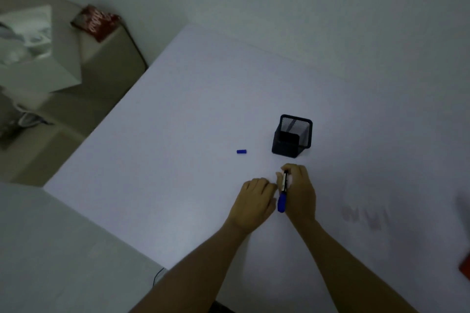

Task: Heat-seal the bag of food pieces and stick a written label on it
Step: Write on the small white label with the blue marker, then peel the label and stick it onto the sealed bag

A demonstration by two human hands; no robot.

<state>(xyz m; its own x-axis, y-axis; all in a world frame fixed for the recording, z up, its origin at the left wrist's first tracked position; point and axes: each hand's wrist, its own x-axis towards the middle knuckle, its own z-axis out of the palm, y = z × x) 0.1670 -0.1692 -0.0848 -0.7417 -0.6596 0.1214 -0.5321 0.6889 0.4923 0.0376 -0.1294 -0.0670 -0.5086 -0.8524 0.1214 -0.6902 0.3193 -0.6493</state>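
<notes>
A marker pen [283, 194], black-bodied with a blue end pointing toward the wearer, is gripped in the closed right hand [300, 189], its writing end aimed down at the tabletop [178, 122]. Just beside it the left hand [255, 201] is laid knuckles-up with fingers curled; whether anything is pinned beneath it cannot be told, and the label itself cannot be made out, though a small pale patch is glimpsed between the two hands. A little beyond the hands a square black mesh pen holder [292, 136] is stood upright, and to its left, apart from both, a small blue cap [241, 151] is left lying on its side, so the pen is judged to be uncapped and ready for writing. The bag of food pieces is not seen anywhere on the tabletop, nor is a heat sealer. From this, the label-writing step is judged to be in hand; whether sealing is already done cannot be told, and the sticking of the label is judged still to be left.
</notes>
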